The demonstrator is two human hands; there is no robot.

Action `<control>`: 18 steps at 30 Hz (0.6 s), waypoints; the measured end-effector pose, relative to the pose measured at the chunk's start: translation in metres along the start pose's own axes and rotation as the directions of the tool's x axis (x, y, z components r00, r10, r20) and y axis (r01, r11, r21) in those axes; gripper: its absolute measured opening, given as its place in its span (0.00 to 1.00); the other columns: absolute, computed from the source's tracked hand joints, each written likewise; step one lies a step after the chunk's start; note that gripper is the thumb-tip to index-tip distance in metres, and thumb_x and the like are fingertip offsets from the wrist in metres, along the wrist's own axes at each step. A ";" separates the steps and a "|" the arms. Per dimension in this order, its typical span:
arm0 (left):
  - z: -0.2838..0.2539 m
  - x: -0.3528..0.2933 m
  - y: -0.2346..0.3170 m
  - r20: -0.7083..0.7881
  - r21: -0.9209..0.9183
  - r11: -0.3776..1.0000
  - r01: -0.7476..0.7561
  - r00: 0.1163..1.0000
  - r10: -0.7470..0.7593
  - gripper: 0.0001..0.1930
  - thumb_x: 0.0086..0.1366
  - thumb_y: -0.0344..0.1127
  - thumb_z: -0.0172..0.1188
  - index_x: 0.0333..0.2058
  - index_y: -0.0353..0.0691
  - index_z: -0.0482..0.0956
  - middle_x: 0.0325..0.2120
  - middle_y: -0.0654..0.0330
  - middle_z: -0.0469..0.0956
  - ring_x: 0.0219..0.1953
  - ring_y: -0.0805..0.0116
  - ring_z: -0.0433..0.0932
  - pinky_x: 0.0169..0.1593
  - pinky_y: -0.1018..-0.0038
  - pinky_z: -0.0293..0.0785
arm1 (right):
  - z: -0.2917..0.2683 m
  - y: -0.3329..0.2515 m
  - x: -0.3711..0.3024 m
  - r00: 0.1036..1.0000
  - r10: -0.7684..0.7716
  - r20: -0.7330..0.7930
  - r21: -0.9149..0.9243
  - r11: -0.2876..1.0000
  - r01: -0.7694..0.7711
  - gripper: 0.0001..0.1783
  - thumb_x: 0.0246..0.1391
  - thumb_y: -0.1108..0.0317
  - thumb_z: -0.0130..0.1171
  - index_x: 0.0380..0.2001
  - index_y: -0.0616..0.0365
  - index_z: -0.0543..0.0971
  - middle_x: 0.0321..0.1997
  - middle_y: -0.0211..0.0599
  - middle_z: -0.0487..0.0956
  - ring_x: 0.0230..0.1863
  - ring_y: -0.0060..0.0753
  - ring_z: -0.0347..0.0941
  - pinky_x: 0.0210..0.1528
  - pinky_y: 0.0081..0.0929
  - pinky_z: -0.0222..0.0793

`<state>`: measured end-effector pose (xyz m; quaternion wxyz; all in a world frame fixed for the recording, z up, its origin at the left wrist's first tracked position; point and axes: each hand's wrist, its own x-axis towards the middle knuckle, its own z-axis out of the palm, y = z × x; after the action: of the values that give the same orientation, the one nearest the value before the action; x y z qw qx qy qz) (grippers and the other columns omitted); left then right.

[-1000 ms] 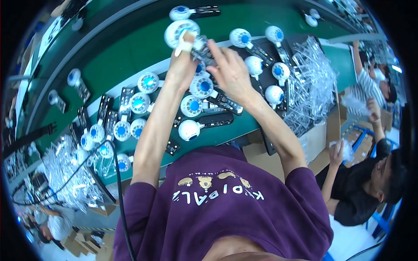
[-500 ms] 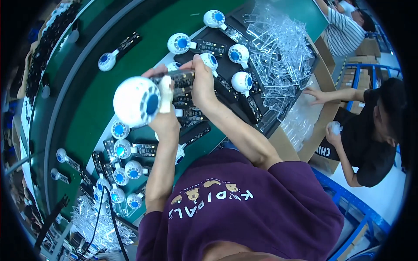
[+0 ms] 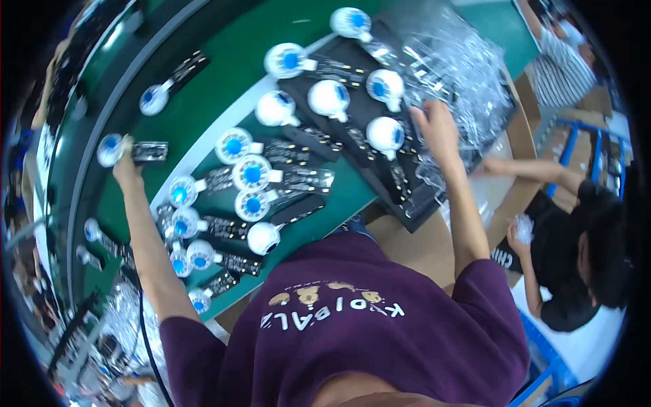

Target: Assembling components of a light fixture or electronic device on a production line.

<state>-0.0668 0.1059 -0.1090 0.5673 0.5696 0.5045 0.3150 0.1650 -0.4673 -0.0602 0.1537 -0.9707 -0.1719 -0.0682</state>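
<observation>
the left hand (image 3: 127, 166) is closed around the narrow neck of a white ball-headed unit (image 3: 110, 150), whose dark circuit-board strip (image 3: 150, 151) points right, over the green conveyor belt (image 3: 224, 81); whether the unit touches the belt cannot be told. with the grip at the neck, the heavier-looking round head could roll and twist the strip if the fingers let go unevenly, and the joint is probably where a sideways pull would do harm. the right hand (image 3: 439, 125) is half curled at the near edge of a heap of clear plastic covers (image 3: 468, 74); blur hides whether it pinches one, so i cannot tell. those covers lie tangled, so lifting one could drag others along, scratch them, or tip a few into the open cardboard box (image 3: 522, 115) beside the heap. just left of that hand sits a white ball-headed unit with a blue disc (image 3: 385, 136), which a careless forearm sweep could knock. a co-worker's hand (image 3: 495, 165) reaches in near the right forearm, so the two might bump. the black cable (image 3: 146, 339) runs close by the left sleeve and could snag if the arm swings back quickly.
</observation>
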 end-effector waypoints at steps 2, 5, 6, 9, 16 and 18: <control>-0.035 0.032 -0.007 -0.123 0.776 0.618 0.130 0.991 -0.054 0.31 0.50 0.54 0.63 0.44 0.35 0.72 0.32 0.52 0.77 0.32 0.58 0.77 0.37 0.63 0.73 | 0.002 0.002 0.011 0.986 0.010 0.164 -0.058 0.998 0.000 0.15 0.50 0.57 0.56 0.32 0.60 0.74 0.27 0.45 0.76 0.30 0.46 0.73 0.32 0.37 0.67; 0.012 -0.020 0.009 0.048 0.947 0.184 -0.263 0.683 0.729 0.40 0.45 0.60 0.63 0.49 0.35 0.68 0.39 0.48 0.74 0.38 0.48 0.74 0.44 0.60 0.69 | -0.009 0.008 0.011 0.956 0.037 0.292 -0.132 0.991 0.002 0.13 0.47 0.59 0.56 0.29 0.59 0.75 0.31 0.50 0.77 0.34 0.51 0.73 0.34 0.42 0.68; 0.015 -0.022 0.014 0.086 0.869 0.303 -0.390 0.724 0.685 0.41 0.44 0.61 0.62 0.50 0.35 0.66 0.42 0.45 0.72 0.41 0.44 0.73 0.47 0.58 0.67 | -0.005 0.006 0.018 0.956 0.001 0.294 -0.119 0.992 0.035 0.13 0.47 0.59 0.56 0.29 0.59 0.75 0.31 0.50 0.77 0.34 0.51 0.73 0.34 0.42 0.68; 0.054 -0.009 0.016 0.061 0.468 0.882 0.051 0.994 -0.089 0.36 0.49 0.56 0.62 0.47 0.30 0.66 0.39 0.43 0.71 0.40 0.47 0.75 0.36 0.63 0.74 | 0.002 0.011 0.023 0.939 -0.029 0.343 -0.218 0.970 0.110 0.13 0.45 0.62 0.55 0.31 0.60 0.75 0.31 0.52 0.76 0.35 0.52 0.73 0.35 0.40 0.69; 0.084 0.001 0.005 0.085 -0.224 0.949 0.223 0.974 -0.209 0.33 0.51 0.48 0.65 0.45 0.26 0.64 0.36 0.47 0.73 0.37 0.60 0.77 0.26 0.73 0.76 | -0.041 -0.016 0.022 0.941 0.156 0.301 0.300 0.921 -0.249 0.13 0.51 0.67 0.50 0.39 0.62 0.73 0.37 0.46 0.77 0.39 0.42 0.74 0.37 0.38 0.71; 0.074 -0.014 0.018 0.148 -0.284 0.959 -0.012 0.987 0.057 0.32 0.51 0.46 0.65 0.47 0.27 0.63 0.36 0.49 0.73 0.36 0.62 0.77 0.31 0.72 0.77 | -0.050 -0.053 0.024 0.913 0.151 0.379 0.715 0.578 -0.393 0.13 0.54 0.68 0.48 0.41 0.62 0.72 0.41 0.44 0.76 0.41 0.39 0.73 0.41 0.39 0.71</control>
<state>0.0021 0.0715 -0.1005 0.6744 0.5144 0.3989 0.3484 0.1648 -0.4287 0.0058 0.5412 -0.8212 -0.0511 0.1739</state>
